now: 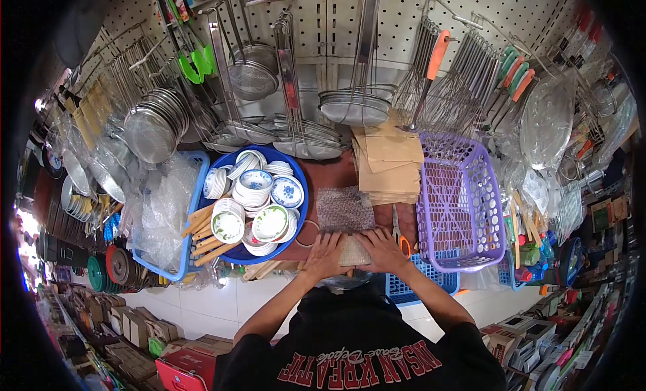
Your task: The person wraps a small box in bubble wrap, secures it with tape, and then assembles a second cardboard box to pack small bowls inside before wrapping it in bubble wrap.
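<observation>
At the table's front edge, a bundle in bubble wrap (pixel 354 252) lies between my two hands. My left hand (pixel 325 254) presses on its left side with the fingers over it, and my right hand (pixel 383 250) does the same on the right. What is inside the bundle cannot be made out. A flat sheet of bubble wrap (pixel 344 209) stretches away behind it on the red-brown table (pixel 321 172). Brown paper envelopes (pixel 389 163) are stacked behind to the right. Scissors with orange handles (pixel 403 244) lie just right of my right hand.
On the left, a blue round basin (pixel 302 219) holds patterned small bowls and wooden-handled tools, beside a light blue basket (pixel 145 256) of clear plastic. A purple basket (pixel 461 262) stands at right, above a blue basket (pixel 422 283). Strainers (pixel 252 79) and whisks (pixel 464 88) hang behind.
</observation>
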A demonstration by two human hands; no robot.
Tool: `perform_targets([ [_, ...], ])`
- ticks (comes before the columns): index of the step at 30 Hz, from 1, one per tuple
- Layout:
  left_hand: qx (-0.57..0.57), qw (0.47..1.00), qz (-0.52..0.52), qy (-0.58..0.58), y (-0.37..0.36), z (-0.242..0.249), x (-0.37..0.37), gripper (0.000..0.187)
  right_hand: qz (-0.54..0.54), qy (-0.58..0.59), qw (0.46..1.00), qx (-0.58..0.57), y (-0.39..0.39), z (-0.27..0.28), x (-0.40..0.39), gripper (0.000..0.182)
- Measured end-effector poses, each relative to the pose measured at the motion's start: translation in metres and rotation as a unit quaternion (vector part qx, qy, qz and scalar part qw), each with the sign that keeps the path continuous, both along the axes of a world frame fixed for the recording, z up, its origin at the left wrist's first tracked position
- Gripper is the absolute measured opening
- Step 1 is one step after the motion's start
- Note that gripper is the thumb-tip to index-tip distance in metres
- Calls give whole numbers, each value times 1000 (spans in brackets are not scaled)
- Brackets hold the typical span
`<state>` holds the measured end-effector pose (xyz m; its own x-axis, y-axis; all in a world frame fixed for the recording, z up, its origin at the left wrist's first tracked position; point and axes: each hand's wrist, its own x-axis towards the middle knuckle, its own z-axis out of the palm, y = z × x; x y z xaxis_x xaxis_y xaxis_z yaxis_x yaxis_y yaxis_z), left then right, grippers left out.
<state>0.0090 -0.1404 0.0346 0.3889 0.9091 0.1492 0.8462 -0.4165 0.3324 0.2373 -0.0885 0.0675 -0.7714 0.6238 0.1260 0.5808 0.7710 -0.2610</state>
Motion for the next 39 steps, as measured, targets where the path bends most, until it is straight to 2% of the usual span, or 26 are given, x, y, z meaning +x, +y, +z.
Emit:
perform_targets([
  [8, -5, 1000, 0, 18, -3, 9, 0, 99, -1, -46, 998, -33, 0, 12, 4, 96],
  [14, -8, 998, -11, 63, -12, 17, 0, 102, 20, 8, 995, -100, 1, -10, 19, 94],
  [21, 1, 996, 8, 90, -22, 19, 5, 99, 25, 51, 990, -131, -2, 7, 17, 89],
  [29, -12, 998, -6, 53, -26, 13, -3, 98, 20, 38, 989, -143, 0, 4, 17, 92],
  [32, -30, 999, -8, 31, -24, 14, -6, 97, 24, 72, 981, -179, 4, -2, 20, 93],
  [39, -68, 998, -3, -3, -13, 21, -14, 97, -8, 70, 964, -256, 12, 6, 20, 93],
])
